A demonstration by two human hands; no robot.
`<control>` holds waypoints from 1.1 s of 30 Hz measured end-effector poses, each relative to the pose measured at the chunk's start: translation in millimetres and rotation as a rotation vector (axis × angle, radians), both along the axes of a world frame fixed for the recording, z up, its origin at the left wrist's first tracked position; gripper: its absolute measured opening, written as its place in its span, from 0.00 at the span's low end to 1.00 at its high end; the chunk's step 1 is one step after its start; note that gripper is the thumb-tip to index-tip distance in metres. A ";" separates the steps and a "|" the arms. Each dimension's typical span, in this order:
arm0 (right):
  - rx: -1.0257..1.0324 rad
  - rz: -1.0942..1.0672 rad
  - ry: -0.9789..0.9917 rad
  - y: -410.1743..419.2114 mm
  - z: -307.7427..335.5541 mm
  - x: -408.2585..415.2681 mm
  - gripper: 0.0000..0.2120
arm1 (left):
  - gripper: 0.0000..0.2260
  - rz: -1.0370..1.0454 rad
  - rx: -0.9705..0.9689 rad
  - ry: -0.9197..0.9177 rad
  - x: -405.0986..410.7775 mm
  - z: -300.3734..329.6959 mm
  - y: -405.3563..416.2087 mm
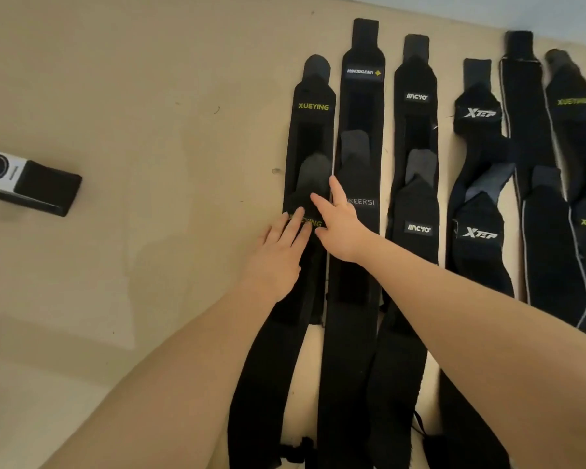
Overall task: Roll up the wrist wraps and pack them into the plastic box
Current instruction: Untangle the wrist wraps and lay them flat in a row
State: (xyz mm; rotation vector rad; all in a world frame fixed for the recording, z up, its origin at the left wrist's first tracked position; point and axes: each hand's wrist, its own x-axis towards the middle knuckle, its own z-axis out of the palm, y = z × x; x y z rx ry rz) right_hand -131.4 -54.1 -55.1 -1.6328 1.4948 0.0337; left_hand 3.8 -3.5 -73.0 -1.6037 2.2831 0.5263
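Wrist wraps, all black, lie flat and unrolled in overlapping pairs on the right half of a beige table [115, 96], their lengths running from the far edge toward the near edge. At the left of the row lies a XUEYING wrap [313, 130] with yellow-green lettering, and a second XUEYING wrap [298, 265] overlaps its near end. Both hands meet on this nearer one. The left hand [278, 258] lies palm down on it with straight, slightly spread fingers that cover part of the lettering and grasp nothing. The right hand [342, 228] reaches across from the right with its fingers extended over the wrap's grey tab; whether the thumb pinches the fabric cannot be told. Just beside them to the right lies the MANUEKLEAR wrap [362, 96] with another wrap overlapping it, then a pair of wraps with white logos [416, 130], then the XTEP pair [477, 147], and more wraps run on toward the right edge. Well apart, near the left edge, sits a black-and-white wrap [34, 184].
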 end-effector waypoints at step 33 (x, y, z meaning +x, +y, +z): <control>-0.017 -0.512 0.318 158.8 28.0 -332.9 0.26 | 0.29 -0.449 0.184 0.198 -288.8 44.7 30.5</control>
